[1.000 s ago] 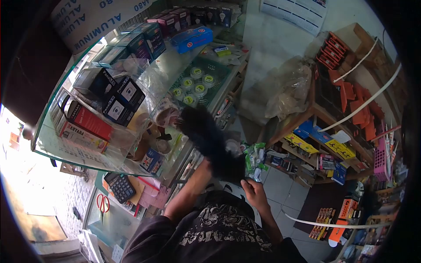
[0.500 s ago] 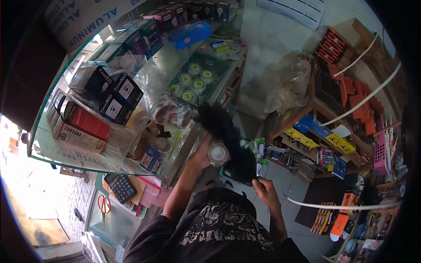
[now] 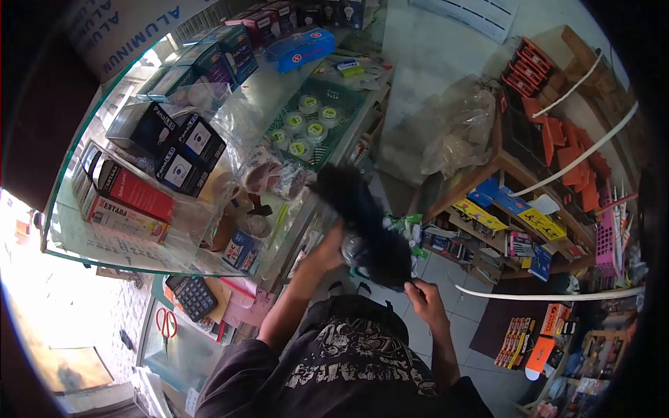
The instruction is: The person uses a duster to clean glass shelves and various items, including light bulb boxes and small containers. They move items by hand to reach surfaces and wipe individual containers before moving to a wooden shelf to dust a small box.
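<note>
A dark, fluffy duster (image 3: 362,223) hangs in front of my body, its tip toward the glass counter. Its lower right end is pinched in my right hand (image 3: 426,304). My left hand (image 3: 330,249) is closed around a clear, round container (image 3: 354,251), which the duster mostly covers. To the upper left, a green basket (image 3: 336,99) holds several clear round tubs with yellow-green labels (image 3: 316,129). Rolls of tape (image 3: 261,175) in plastic lie beside the basket on the counter.
The glass counter (image 3: 139,259) bears black lamp boxes (image 3: 178,150), a red box (image 3: 136,188) and a blue box (image 3: 301,50). Below are a calculator (image 3: 191,298) and red scissors (image 3: 166,324). Wooden shelves (image 3: 467,184) and a white cable (image 3: 550,296) are at the right.
The duster has shifted over the round container in my left hand, hiding most of it. My right hand has moved slightly, still gripping the duster's end.
</note>
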{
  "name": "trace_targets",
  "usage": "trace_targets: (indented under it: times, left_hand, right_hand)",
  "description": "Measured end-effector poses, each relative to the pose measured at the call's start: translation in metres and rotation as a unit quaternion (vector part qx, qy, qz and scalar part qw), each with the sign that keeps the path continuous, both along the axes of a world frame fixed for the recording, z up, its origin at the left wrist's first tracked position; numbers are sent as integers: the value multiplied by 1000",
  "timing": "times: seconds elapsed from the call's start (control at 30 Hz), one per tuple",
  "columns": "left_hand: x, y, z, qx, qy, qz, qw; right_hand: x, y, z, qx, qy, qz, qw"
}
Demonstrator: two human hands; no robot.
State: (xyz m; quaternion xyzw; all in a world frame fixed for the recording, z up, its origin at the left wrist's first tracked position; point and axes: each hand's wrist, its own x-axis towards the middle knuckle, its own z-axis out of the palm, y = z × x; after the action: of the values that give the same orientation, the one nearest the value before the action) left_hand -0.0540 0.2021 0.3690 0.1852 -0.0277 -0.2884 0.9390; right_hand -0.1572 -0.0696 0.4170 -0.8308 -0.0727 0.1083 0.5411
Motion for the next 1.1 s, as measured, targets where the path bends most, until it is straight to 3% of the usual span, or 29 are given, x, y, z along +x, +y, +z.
trace_targets:
  times: [0.03, 0.07, 0.1, 0.13, 0.17, 0.2, 0.27, 0.37, 0.4, 0.47, 0.67, 0.7, 0.73, 0.77, 0.8, 0.83, 0.87, 0.9, 0.93, 0.97, 1.0, 1.03, 1.07, 1.1]
  left_hand:
    - [-3, -13, -17, 101, 41, 48, 993]
    - [-4, -22, 13, 148, 44, 43, 987]
    - [0, -15, -5, 148, 41, 39, 987]
    - [4, -1, -39, -37, 34, 20, 999]
    - [6, 8, -58, -221, 28, 2, 975]
    - [7, 8, -51, -221, 27, 1, 975]
    - [9, 8, -3, -20, -48, 124, 991]
    - [20, 13, 57, 283, -147, 295, 901]
    - [30, 12, 50, 31, 112, 244, 963]
    - [36, 17, 23, 9, 86, 247, 965]
    - [52, 30, -64, -116, -33, 264, 957]
    - [60, 28, -62, 234, -171, 324, 900]
    - [69, 28, -58, 549, -285, 336, 710]
    - [71, 29, -56, 549, -286, 337, 710]
    - [64, 25, -25, 360, -177, 319, 859]
    - [54, 21, 6, 146, -54, 279, 948]
    - [48, 18, 20, -79, 73, 220, 970]
    - [49, 16, 11, -79, 74, 220, 969]
    - [52, 12, -2, 386, -52, 278, 878]
    - [56, 11, -14, 756, -166, 269, 573]
    - [54, 10, -6, 756, -167, 269, 574]
    - [49, 8, 11, 526, -104, 288, 794]
    - [43, 7, 29, 240, -32, 278, 929]
    - [41, 7, 38, -71, 44, 240, 967]
  right_hand:
    - [3, 3, 0, 0, 0, -4, 1000]
    - [6, 7, 0, 4, 2, -6, 1000]
    - [9, 12, 1, 10, 3, -8, 1000]
    - [8, 17, 15, 7, 4, -2, 1000]
    - [6, 16, 13, 8, 4, -4, 1000]
    - [1, 14, 10, -4, -4, 16, 1000]
    - [-10, 7, -10, -18, 1, 20, 1000]
    - [-15, 6, -28, 58, 53, -53, 995]
    - [-16, 8, -25, 59, 55, -51, 995]
    - [-16, 16, -18, 18, 17, 29, 999]
    - [-19, 22, -22, 32, 20, 13, 999]
    - [-21, 22, -23, 34, 20, 15, 999]
    - [-21, 20, -24, 32, 6, 5, 999]
    - [-22, 19, -24, 28, -6, -7, 1000]
    - [-21, 19, -21, 28, -6, -6, 1000]
    - [-18, 19, -16, 48, 21, -31, 998]
    - [-18, 19, -14, 67, 48, -55, 995]
    - [-19, 16, -16, 67, 49, -55, 995]
    - [-19, 12, -20, 36, 27, -14, 999]
    - [-18, 10, -23, 4, 4, 27, 1000]
    - [-17, 10, -24, 3, 3, 26, 1000]
    - [-16, 11, -25, 36, 34, -11, 999]
    - [-15, 12, -26, 70, 65, -48, 994]
    - [-14, 12, -25, 69, 64, -46, 994]
